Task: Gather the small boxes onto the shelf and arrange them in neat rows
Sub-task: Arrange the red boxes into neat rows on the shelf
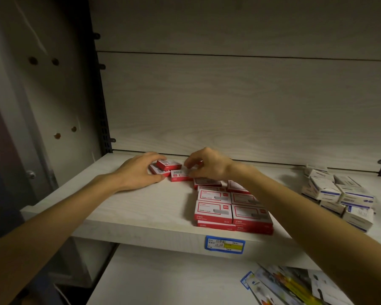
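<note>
Both hands are at the back of the pale wood shelf [141, 208]. Left hand [139, 172] lies palm-down, fingers curled round a loose cluster of small red boxes [168, 165]: one sits askew on top of another. Right hand [207, 165] pinches the far edge of a third red box [180, 175] just beside that cluster. Nearer the front edge, a stacked block of red boxes [231, 211] sits in two neat columns, partly under the right forearm. Far right, a loose heap of white-and-blue boxes [339, 194], tilted at odd angles. A blue price label [224, 244] is on the shelf's front edge. Lower shelf holds flat coloured packets [284, 285], blurred.
</note>
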`<state>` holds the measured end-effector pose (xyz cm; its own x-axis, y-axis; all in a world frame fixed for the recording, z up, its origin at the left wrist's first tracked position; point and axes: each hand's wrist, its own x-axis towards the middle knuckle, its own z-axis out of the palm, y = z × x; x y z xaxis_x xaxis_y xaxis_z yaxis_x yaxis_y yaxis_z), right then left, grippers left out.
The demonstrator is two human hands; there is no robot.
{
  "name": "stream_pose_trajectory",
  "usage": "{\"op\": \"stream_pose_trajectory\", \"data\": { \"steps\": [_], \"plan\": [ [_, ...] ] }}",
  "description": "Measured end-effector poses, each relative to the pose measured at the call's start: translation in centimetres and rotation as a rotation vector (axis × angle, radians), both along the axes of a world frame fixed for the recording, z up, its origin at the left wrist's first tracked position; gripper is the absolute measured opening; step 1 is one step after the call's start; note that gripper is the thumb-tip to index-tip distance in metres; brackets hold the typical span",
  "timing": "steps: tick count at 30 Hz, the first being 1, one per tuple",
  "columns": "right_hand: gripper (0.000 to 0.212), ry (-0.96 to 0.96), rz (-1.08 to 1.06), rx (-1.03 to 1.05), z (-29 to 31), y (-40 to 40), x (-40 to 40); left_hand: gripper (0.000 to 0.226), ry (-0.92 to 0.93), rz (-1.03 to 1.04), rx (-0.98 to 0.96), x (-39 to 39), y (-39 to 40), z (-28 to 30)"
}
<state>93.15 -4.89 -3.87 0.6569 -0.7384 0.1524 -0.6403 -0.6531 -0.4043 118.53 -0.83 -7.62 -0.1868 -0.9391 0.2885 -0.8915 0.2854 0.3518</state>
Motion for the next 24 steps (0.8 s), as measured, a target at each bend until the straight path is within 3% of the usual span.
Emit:
{"op": "stream_pose_trajectory", "data": {
  "steps": [5,9,19,24],
  "plan": [
    [0.039,0.077,-0.038,-0.010,0.1,-0.3,0.3,0.064,-0.005,-0.082,-0.061,-1.1,0.8,0.4],
    [0.027,0.131,-0.051,-0.104,-0.2,-0.5,0.5,0.055,-0.094,-0.117,-0.119,-2.3,0.8,0.7],
    [0.025,-0.054,-0.106,-0.189,-0.9,-0.7,-1.2,0.030,-0.101,-0.129,-0.194,-5.4,0.2,1.4],
    [0.023,-0.123,-0.104,-0.247,-0.6,-0.3,-3.3,0.028,0.068,-0.111,-0.086,-5.4,-0.3,1.1]
  ]
}}
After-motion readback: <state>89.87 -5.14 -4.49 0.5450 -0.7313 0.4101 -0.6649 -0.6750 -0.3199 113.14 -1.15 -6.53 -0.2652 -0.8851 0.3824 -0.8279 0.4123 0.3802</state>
